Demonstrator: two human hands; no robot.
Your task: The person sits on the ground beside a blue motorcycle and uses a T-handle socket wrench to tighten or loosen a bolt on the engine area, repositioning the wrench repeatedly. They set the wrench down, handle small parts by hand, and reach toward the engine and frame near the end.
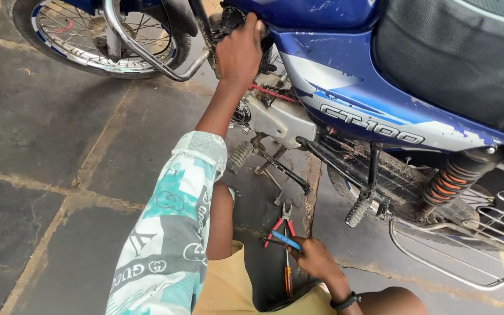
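Left of the motorcycle engine [275, 114], the front wheel [97, 35] stands on stone paving. The left hand [240, 49] is closed around a part at the engine's top (exactly what, I cannot tell). Below the engine, the right hand [316, 259] pinches a blue-handled tool [286, 240] beside red-handled pliers [278, 224] and an orange-handled screwdriver [287, 271]. The screwdriver, probably light and stiff, points toward the engine; its handle offers grip.
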